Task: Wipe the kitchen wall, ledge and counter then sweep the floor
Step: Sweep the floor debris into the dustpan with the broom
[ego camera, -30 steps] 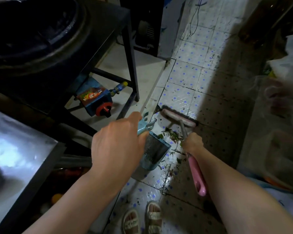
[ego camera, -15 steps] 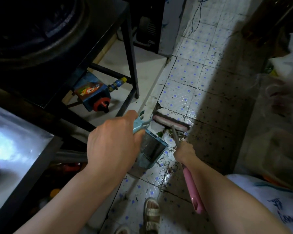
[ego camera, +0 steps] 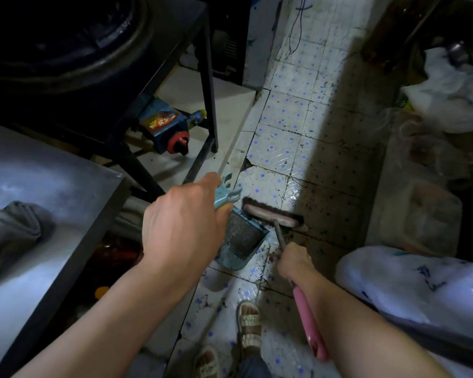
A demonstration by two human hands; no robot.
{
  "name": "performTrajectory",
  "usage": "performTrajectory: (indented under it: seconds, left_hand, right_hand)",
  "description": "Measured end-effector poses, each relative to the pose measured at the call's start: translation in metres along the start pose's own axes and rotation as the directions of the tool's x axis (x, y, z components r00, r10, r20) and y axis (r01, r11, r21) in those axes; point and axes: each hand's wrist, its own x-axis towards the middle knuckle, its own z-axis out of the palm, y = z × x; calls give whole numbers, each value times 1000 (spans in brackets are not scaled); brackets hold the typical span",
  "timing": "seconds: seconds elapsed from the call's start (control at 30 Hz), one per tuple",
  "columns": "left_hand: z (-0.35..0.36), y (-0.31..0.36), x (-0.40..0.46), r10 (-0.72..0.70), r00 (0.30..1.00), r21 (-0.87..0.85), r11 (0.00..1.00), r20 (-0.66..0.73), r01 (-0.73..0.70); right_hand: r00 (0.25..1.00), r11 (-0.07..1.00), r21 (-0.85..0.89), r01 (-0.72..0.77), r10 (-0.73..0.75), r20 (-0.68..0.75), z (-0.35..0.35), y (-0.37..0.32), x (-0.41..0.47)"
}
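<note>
A: What has moved since a moment ago?

B: The pink brush head point(ego camera: 272, 216) has swept in toward the left hand and now meets the front lip of the blue dustpan point(ego camera: 241, 238); a second ago it lay further out, with green scraps between the two. Those scraps no longer show on the tiles there.

A: What are the hands doing?

B: The left hand point(ego camera: 182, 227) has its fingers curled round the pale blue dustpan handle point(ego camera: 225, 193), holding the pan tilted with its mouth on the floor point(ego camera: 284, 148). The right hand point(ego camera: 294, 261) grips the broom point(ego camera: 306, 309) partway along its shaft, fingers wrapped round it; the pink grip end runs back under the forearm.

A: What lies nearest?

B: Below both hands, two sandalled feet point(ego camera: 247, 327) on white tiles with blue dots. Left of the left arm is a shiny metal desk point(ego camera: 52, 214) carrying a grey cloth point(ego camera: 10, 230).

A: And beyond the hands?

B: Dark specks on the tiles just past the right hand. Beyond the left hand, a black stove stand point(ego camera: 202, 77) with a blue gas valve point(ego camera: 164, 126) and red knob beneath it. Right of the right hand, white plastic bags point(ego camera: 410, 285). Farthest off, a thin cable point(ego camera: 295, 28) hangs down.
</note>
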Motion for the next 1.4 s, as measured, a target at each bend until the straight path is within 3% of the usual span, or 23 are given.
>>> performTrajectory:
  seconds: [0.33, 0.67, 0.93, 1.4]
  left_hand:
    - [-3, 7, -13, 70, 997, -23, 997, 20, -70]
    - [22, 56, 29, 111, 993, 5, 994, 42, -112]
    - [36, 91, 55, 142, 986, 0, 990, 88, -143]
    - [24, 47, 12, 173, 981, 18, 984, 86, -175]
  right_hand:
    - [996, 983, 169, -72, 79, -34, -17, 12, -12]
    - [976, 932, 323, -167, 203, -81, -53, 42, 59]
    - [954, 867, 427, -258, 299, -32, -77, 70, 105]
    - [960, 864, 421, -278, 267, 86, -15, 48, 43]
